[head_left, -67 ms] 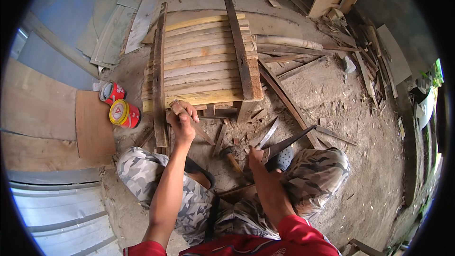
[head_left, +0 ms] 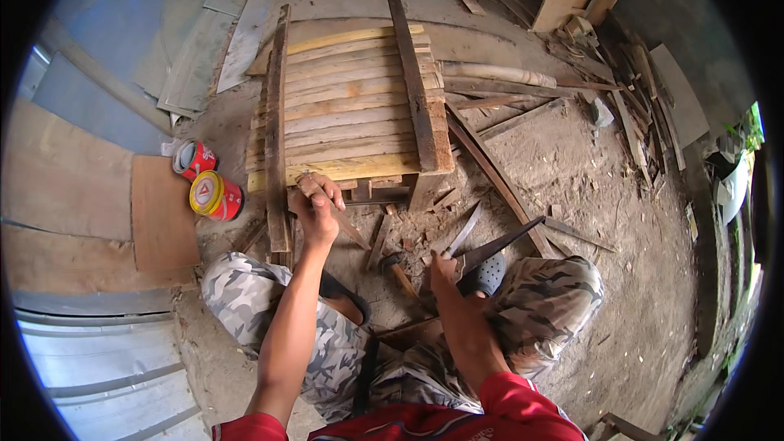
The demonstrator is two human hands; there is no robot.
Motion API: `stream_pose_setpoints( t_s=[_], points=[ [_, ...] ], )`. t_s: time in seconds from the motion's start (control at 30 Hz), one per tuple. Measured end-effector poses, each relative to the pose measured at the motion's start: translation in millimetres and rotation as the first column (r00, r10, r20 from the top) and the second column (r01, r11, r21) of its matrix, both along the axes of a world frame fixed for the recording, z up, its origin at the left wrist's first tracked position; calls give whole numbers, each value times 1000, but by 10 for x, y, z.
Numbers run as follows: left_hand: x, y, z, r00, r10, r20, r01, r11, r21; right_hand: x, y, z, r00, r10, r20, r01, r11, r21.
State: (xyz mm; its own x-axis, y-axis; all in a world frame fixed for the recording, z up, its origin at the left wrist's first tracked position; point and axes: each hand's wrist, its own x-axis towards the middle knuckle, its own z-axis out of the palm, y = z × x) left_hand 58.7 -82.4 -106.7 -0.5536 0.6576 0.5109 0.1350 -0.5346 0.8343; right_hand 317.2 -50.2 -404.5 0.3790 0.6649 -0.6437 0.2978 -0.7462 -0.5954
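My left hand is closed around a short strip of wood, in front of the near edge of a slatted wooden panel. Low over the ground by my right foot, my right hand grips a large knife, its pale blade pointing up and away; the handle is mostly hidden in the fingers. A handsaw with a dark blade lies beside that hand, over my shoe. Between my feet rests a hammer.
Two dark bars cross the panel lengthwise. Two red paint cans stand to its left, near plywood sheets. Long planks lie at the right, with a scrap wood heap farther off. Wood chips litter the dirt floor.
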Motion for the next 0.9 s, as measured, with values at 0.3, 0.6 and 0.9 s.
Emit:
stream_pose_setpoints(
  t_s=[0.3,0.6,0.9],
  points=[
    [66,102,49,997,-55,54,56,998,-24,162,209,476,889,-248,-386,322,936,140],
    [93,91,171,986,-120,117,137,980,-145,15,374,2255,865,295,-406,153,615,773],
    [228,173,356,944,-216,248,264,947,-181,-417,-179,3944,657,668,-349,-254,632,732]
  ],
)
